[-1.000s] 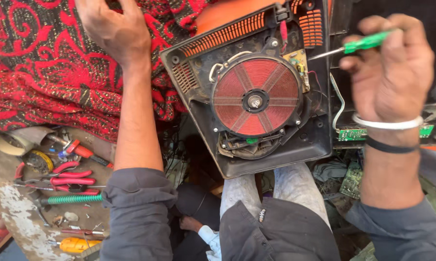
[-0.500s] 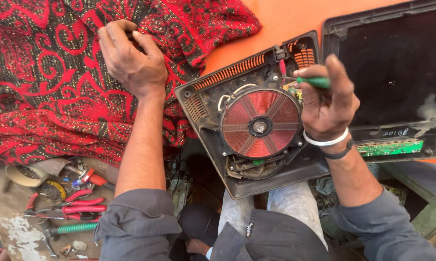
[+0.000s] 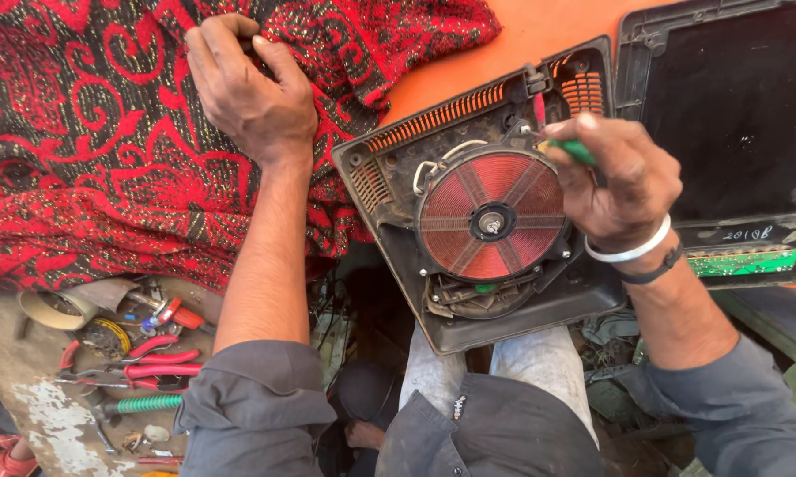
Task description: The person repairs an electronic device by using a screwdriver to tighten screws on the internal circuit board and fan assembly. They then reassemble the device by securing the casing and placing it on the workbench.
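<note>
An opened induction cooker base [image 3: 468,300] rests on my lap and the orange table, its round red copper coil [image 3: 490,223] exposed. My right hand [image 3: 614,181] is closed on a green-handled screwdriver [image 3: 576,150] at the coil's upper right edge, tip pointing toward the base's rear corner. My left hand [image 3: 248,88] lies on the red and black patterned cloth [image 3: 89,150], fingers curled and pressing into the fabric; whether anything is under them is hidden.
The cooker's black glass top panel [image 3: 733,115] lies upside down at the right with a green circuit strip [image 3: 742,261]. On the floor at lower left lie red-handled pliers [image 3: 142,364], a green-handled screwdriver [image 3: 146,404], a tape roll [image 3: 49,307].
My view has shifted and come closer. My right hand has brought the screwdriver down from above the cooker to the coil's edge. My left hand has stayed on the cloth.
</note>
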